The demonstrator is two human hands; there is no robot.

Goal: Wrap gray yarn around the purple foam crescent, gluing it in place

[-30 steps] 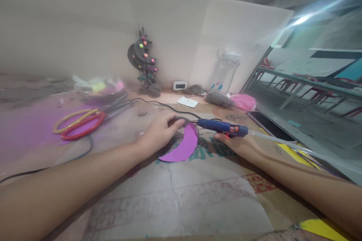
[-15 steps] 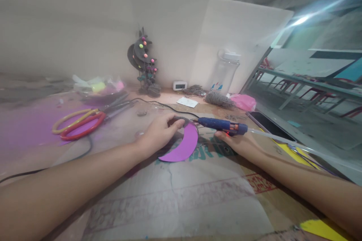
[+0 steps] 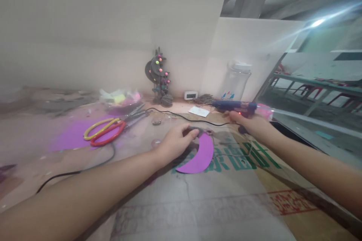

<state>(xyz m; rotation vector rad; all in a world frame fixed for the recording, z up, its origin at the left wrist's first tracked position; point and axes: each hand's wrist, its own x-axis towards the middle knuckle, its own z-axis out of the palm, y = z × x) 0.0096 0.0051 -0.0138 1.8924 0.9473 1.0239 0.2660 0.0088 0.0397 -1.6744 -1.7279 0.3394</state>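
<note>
My left hand (image 3: pixel 178 143) pinches the upper end of a purple crescent moon cutout (image 3: pixel 204 156), its thumb on top. A strip of grey yarn (image 3: pixel 196 131) shows at the crescent's top edge by my thumb. Farther right, my right hand (image 3: pixel 246 120) is closed around the handle of a blue hot glue gun (image 3: pixel 233 106), which has a small red light lit. The gun lies level, its nozzle toward the left, clear of the crescent. A long clear glue stick (image 3: pixel 294 116) sticks out of its back end.
Red-and-yellow-handled scissors (image 3: pixel 109 131) lie at left on purple sheet (image 3: pixel 68 135). Behind stand a decorated grey moon ornament (image 3: pixel 158 71), a small digital clock (image 3: pixel 190 95) and a clear bottle (image 3: pixel 237 81). A white card (image 3: pixel 198 111) and a black cord (image 3: pixel 183 114) lie in front.
My right hand has lifted the glue gun away from the crescent, up and to the right. My left hand still holds the crescent. The whole view has shifted.
</note>
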